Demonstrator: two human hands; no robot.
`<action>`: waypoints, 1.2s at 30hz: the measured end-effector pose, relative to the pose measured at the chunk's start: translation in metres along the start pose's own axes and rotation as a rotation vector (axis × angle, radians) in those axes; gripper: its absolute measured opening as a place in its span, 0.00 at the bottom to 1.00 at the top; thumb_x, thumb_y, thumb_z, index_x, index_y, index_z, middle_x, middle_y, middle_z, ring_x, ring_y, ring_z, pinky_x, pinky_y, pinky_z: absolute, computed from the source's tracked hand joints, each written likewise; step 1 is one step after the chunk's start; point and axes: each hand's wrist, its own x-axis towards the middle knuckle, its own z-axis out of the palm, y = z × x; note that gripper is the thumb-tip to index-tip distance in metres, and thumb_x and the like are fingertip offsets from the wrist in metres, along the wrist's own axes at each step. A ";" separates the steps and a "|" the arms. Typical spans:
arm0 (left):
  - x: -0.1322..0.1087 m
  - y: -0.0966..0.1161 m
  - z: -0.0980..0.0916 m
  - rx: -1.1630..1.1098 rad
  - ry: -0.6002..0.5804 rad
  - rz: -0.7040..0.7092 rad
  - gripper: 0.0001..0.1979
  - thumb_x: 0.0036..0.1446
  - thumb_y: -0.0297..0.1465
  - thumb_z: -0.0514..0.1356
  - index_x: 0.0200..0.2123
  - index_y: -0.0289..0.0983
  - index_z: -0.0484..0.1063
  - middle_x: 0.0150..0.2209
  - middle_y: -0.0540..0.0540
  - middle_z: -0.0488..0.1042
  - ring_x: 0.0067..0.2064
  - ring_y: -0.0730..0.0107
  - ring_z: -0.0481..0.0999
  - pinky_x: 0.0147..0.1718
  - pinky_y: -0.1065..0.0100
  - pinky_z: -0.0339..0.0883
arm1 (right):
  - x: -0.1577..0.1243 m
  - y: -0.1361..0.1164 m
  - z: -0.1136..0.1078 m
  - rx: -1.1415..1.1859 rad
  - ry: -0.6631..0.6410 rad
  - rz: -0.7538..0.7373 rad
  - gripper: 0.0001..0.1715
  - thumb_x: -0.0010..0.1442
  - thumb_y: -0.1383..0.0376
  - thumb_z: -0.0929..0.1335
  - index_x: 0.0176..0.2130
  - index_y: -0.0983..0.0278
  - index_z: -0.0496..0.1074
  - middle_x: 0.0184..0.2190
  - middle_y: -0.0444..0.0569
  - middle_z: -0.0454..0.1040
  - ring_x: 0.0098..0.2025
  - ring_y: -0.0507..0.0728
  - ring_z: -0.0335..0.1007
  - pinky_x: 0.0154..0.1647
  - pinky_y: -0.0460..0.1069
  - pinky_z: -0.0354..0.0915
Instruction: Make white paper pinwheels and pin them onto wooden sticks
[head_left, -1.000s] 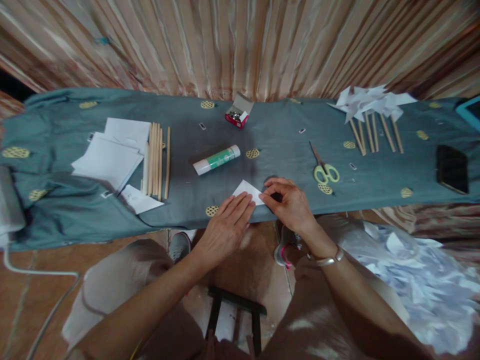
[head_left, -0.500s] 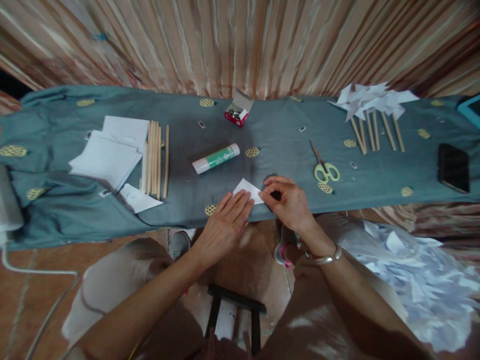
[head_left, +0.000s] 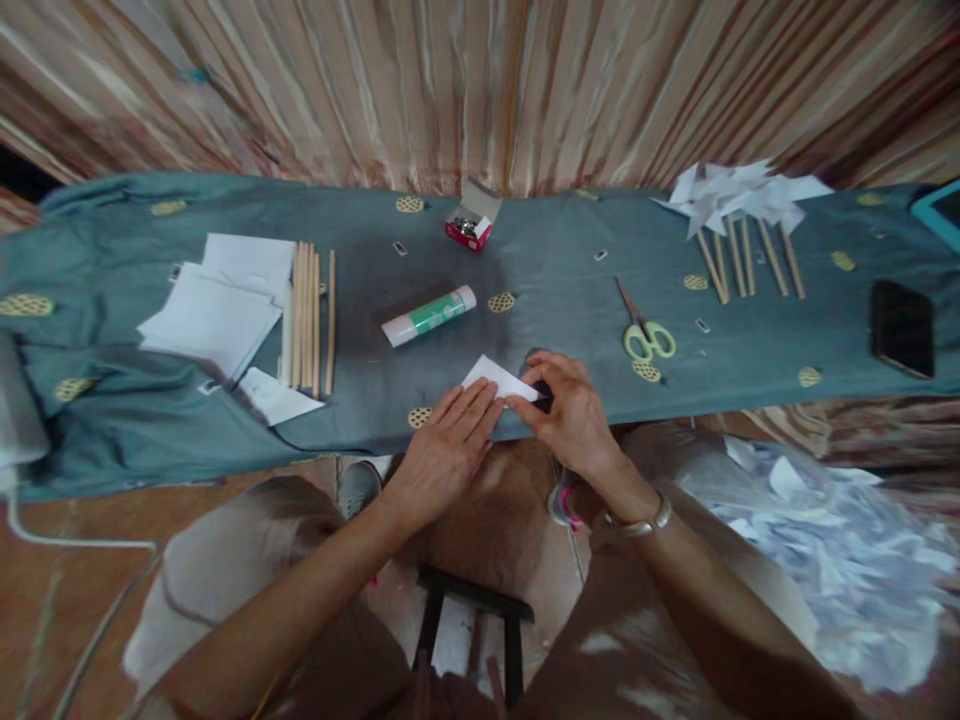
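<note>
A small folded white paper (head_left: 496,378) lies near the front edge of a long table under a teal cloth (head_left: 555,270). My left hand (head_left: 448,448) rests flat on the paper's near left part, fingers stretched out. My right hand (head_left: 570,410) pinches the paper's right edge between thumb and fingers. A glue stick (head_left: 429,316) lies just behind the paper. Green-handled scissors (head_left: 645,336) lie to the right of my right hand.
White paper sheets (head_left: 217,312) and several wooden sticks (head_left: 309,316) lie at the left. A red box of small metal pieces (head_left: 469,226) sits at the back. Paper pinwheels on sticks (head_left: 742,222) and a dark phone (head_left: 903,326) are at right. Paper scraps (head_left: 832,560) cover the floor.
My right hand has slid a little left along the paper's edge. The left hand stays pressed on the paper.
</note>
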 end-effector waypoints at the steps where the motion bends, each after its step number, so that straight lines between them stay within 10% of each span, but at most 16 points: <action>1: -0.001 -0.001 -0.001 -0.006 -0.010 -0.005 0.20 0.66 0.26 0.50 0.60 0.27 0.63 0.63 0.32 0.64 0.66 0.54 0.62 0.63 0.51 0.59 | 0.000 0.001 0.000 0.002 -0.004 -0.009 0.07 0.56 0.63 0.71 0.36 0.62 0.72 0.49 0.56 0.74 0.53 0.64 0.68 0.56 0.59 0.61; 16: -0.039 -0.030 -0.023 -0.073 0.155 -0.048 0.16 0.62 0.24 0.57 0.53 0.32 0.70 0.54 0.37 0.75 0.60 0.55 0.70 0.56 0.52 0.70 | -0.009 0.023 -0.014 0.098 -0.038 -0.008 0.03 0.60 0.66 0.66 0.37 0.60 0.71 0.52 0.54 0.72 0.55 0.63 0.67 0.57 0.61 0.60; 36: -0.028 -0.035 -0.030 -0.247 0.212 -0.206 0.11 0.63 0.30 0.57 0.41 0.32 0.79 0.45 0.38 0.80 0.51 0.55 0.78 0.50 0.55 0.74 | 0.005 0.010 -0.006 0.357 -0.110 0.118 0.05 0.52 0.62 0.72 0.30 0.60 0.75 0.53 0.54 0.73 0.56 0.64 0.68 0.60 0.62 0.57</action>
